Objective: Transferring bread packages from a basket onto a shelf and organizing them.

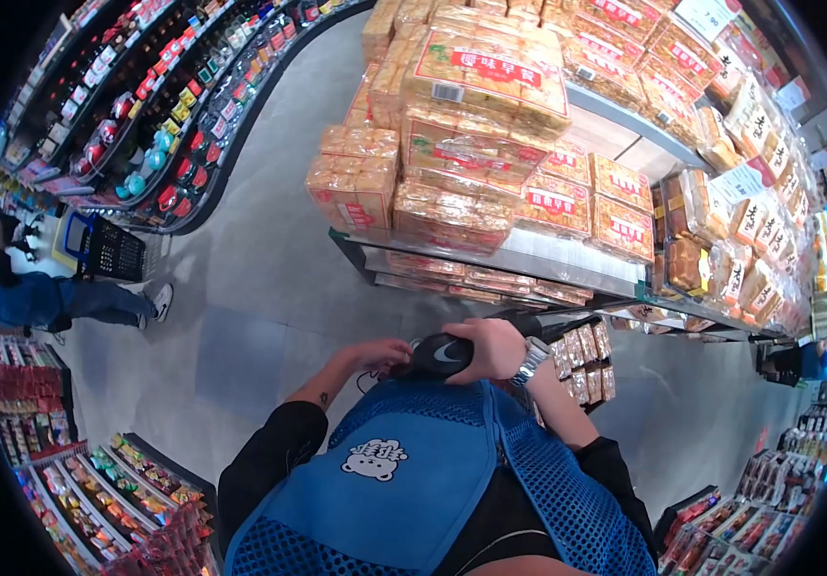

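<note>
A rounded black pouch-like item (444,356) with a white Nike swoosh lies in front of the lower chest. My right hand (489,349), with a metal-band watch on the wrist, grips its right side and top. My left hand (382,355) is at its left end with fingers bent; whether they hold part of it cannot be told. A thin dark cord (364,383) loops beside the left fingers. Below both hands is the blue mesh vest (413,461) with a white bear print, worn over black sleeves. Past the hands, film-wrapped packs of baked goods (493,72) are stacked high on a display.
The display shelf edge (565,263) runs across ahead and right. Under it, near my right forearm, sits a rack of small packs (586,360). A curved shelf of bottles (219,129) stands left, with a person (68,299) near a black basket (117,248). Snack shelves (111,497) are lower left.
</note>
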`<control>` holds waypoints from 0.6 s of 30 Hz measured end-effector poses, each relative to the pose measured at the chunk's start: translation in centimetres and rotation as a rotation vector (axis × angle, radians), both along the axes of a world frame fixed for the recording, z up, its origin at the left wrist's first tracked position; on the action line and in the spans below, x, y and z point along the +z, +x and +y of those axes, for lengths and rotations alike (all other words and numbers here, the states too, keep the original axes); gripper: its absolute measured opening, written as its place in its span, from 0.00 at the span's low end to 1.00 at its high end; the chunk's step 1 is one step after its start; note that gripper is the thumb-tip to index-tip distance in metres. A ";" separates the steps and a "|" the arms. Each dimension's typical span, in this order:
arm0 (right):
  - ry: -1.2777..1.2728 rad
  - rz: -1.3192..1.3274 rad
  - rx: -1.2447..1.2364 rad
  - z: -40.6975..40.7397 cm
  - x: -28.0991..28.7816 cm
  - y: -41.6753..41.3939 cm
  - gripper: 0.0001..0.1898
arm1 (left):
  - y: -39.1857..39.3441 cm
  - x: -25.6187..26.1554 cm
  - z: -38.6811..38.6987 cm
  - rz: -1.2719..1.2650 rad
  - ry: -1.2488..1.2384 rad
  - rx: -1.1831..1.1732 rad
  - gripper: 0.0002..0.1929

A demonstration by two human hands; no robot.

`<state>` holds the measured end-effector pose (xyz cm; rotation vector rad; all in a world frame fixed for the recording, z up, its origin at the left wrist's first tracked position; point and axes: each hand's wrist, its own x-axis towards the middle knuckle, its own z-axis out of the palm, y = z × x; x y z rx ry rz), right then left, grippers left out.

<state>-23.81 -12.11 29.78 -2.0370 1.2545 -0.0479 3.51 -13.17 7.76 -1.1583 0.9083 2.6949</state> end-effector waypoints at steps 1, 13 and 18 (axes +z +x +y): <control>-0.014 -0.017 0.021 0.2 -1.1 0.4 0.41 | 0.0 -1.1 0.0 0.045 0.003 0.031 0.15; -0.010 -0.068 0.082 -1.7 2.2 -0.9 0.36 | -0.1 -0.9 2.0 0.060 -0.201 0.011 0.22; -0.120 0.071 0.098 -1.2 2.6 -1.3 0.37 | -0.2 -0.2 2.3 0.000 -0.215 -0.025 0.25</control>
